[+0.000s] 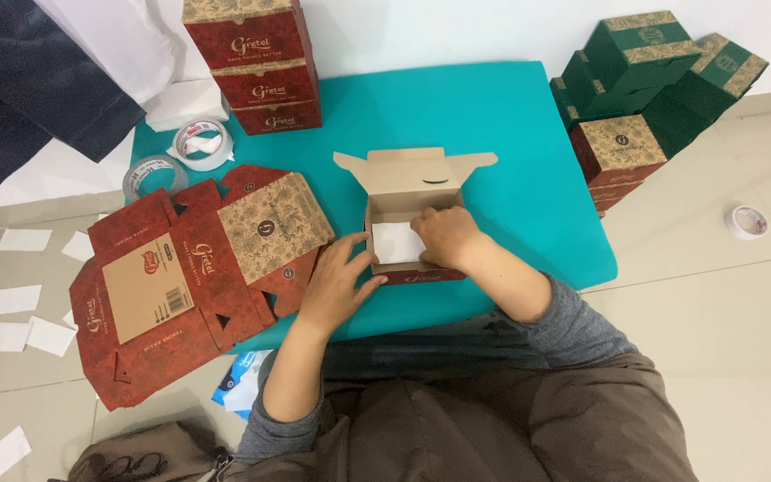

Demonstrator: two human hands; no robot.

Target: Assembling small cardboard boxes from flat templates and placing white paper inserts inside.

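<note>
Two hands at frame centre work on one small open carton (410, 228). Nearest the camera: grey sleeves and brown trousers, lower middle. The left hand (336, 278) has its fingers spread and loose, thumb and fingertips touching the carton's left wall and lower-left corner, not clamped. The right hand (443, 234) is curled over the right front of the carton, fingers pressing down on a white card (394, 243) lying inside; whether it pinches the card, cannot tell. The carton sits on the teal surface (528, 178), red outside, plain brown inside, lid flap (414, 167) standing open toward the top of frame. Judged: thin cardboard, light, stiff along the folds but easy to crush mid-wall; best held by the side walls near the corners, not by the flap. The card looks flimsy and slides easily. Left of centre, a flat unfolded red box blank (185, 281) overhangs the surface edge. Farther, upper left, two tape rolls (180, 156). Top centre, a stack of red boxes (256, 62). Upper right, green boxes (658, 67) piled on the floor, with another tape roll (748, 221) at right.
</note>
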